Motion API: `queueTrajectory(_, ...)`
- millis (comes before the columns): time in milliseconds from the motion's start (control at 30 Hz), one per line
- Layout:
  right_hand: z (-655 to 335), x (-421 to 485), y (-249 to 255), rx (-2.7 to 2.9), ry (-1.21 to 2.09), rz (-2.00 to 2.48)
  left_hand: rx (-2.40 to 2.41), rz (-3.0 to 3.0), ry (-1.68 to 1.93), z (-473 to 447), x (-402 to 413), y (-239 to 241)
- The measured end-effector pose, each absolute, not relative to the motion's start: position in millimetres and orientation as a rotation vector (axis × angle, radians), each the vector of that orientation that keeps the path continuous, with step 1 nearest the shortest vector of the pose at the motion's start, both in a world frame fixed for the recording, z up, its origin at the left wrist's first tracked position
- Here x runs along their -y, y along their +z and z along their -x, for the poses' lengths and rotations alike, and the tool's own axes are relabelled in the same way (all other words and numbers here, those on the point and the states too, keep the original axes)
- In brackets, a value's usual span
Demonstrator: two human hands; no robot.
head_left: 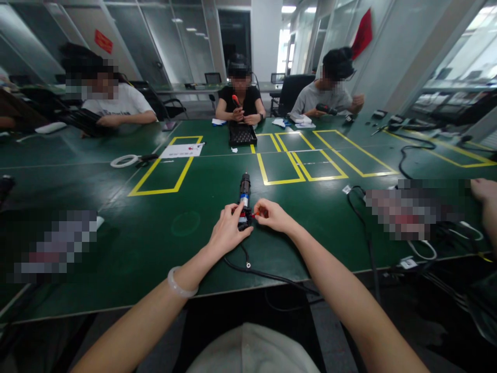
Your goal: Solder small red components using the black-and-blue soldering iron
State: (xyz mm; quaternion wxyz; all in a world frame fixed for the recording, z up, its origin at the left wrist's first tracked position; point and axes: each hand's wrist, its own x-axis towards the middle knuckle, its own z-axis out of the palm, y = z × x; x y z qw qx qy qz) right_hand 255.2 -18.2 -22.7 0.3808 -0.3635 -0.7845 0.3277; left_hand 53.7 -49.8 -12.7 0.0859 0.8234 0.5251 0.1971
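In the middle of the green table, a black cylindrical power tool (245, 186) lies lengthwise with its narrow tip pointing away from me. A blue and silver band circles its body, and red bits show lower down. My left hand (230, 228) is closed around its near end, thumb along one side. My right hand (272, 215) pinches a small red piece (256, 214) against the tool's right side; fingers hide most of that piece, so its kind is unclear. A black cord (267, 274) runs below the tool, and a short lead ends in a ring terminal (248, 264).
Yellow tape rectangles (281, 182) mark the table beyond the tool. A white cable coil (125, 161) and a printed sheet (182, 150) lie left. Across sit three people, one behind a black tray (243, 137). Another person's hand (485, 190) is at the right edge, near cables (365, 223).
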Motion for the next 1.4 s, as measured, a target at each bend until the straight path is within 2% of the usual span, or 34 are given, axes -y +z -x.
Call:
queueTrajectory(333,-252,16,-26,2.123,0.667,0.952,-1.584,-2.527,0.583,-54,48,-14)
queueTrajectory(700,-249,20,-22,2.032,0.644,1.025,-1.636,-2.546,0.564,-55,48,-12)
queueTrajectory(1400,-252,25,-17,1.934,0.77,1.059,-1.881,-2.469,0.348,-63,38,-3)
